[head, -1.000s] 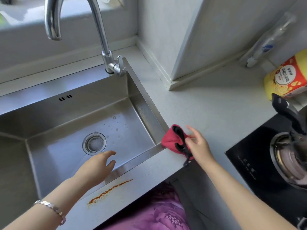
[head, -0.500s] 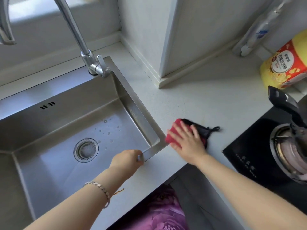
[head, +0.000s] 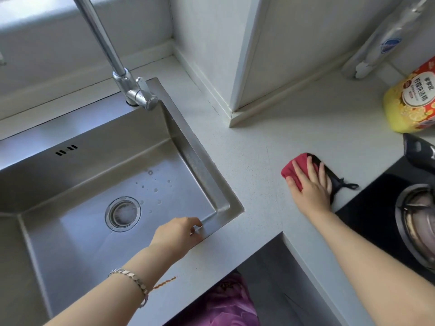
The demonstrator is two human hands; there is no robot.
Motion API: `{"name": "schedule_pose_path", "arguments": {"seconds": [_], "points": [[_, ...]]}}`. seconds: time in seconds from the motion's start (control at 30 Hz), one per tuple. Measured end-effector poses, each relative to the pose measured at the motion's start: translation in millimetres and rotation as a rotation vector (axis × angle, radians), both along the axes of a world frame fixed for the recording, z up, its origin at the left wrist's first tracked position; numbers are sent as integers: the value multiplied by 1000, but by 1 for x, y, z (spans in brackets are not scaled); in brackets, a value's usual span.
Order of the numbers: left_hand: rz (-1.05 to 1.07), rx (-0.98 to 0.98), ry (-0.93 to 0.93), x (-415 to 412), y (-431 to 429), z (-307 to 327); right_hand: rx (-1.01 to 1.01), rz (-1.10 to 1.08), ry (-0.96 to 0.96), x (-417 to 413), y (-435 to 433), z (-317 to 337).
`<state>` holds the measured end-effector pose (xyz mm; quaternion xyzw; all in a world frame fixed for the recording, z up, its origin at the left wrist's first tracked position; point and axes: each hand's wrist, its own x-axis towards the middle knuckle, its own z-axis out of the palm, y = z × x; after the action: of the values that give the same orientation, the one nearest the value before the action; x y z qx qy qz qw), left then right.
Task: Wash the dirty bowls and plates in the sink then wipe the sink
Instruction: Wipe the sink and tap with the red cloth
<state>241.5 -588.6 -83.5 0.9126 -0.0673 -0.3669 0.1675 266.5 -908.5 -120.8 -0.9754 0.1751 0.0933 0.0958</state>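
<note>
Beside the sink (head: pixel 195 158), out on the worktop (head: pixel 270 137), your right grip (head: pixel 310 187) lies flat on the cloth (head: pixel 289 172) — fingers straight and spread, pressing down, closed round nothing. Red cloth shows past the fingertips, and its black part, with a small loop, sticks out on the stove (head: pixel 376 220) side. Your left grip (head: pixel 175 234) is at the sink's front rim near the right corner, fingers curled over the edge as if bracing.

No bowls or plates show in the basin, only a few drops near the drain (head: pixel 122 214), so I judge the washing done and the wiping in hand — just now on the worktop, not in the sink. The cloth lies well apart from the basin, near the stove. Next you would likely need firm palm pressure to slide it left toward the rim, or to bunch it up and carry it into the basin.
</note>
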Motion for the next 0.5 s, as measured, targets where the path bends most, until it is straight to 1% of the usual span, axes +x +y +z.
{"name": "schedule_pose_path", "arguments": {"seconds": [0.1,0.2,0.33,0.5], "points": [[89,-39,-77,-7,25,5,-6,11,13,-29,29,2],[184,-32,-132,-23,76,9,-4,66,18,-54,78,1],[296,56,-79,-68,163,12,49,152,-9,-90,152,-1],[365,119,-31,-138,238,12,9,322,-93,-143,259,-5]]}}
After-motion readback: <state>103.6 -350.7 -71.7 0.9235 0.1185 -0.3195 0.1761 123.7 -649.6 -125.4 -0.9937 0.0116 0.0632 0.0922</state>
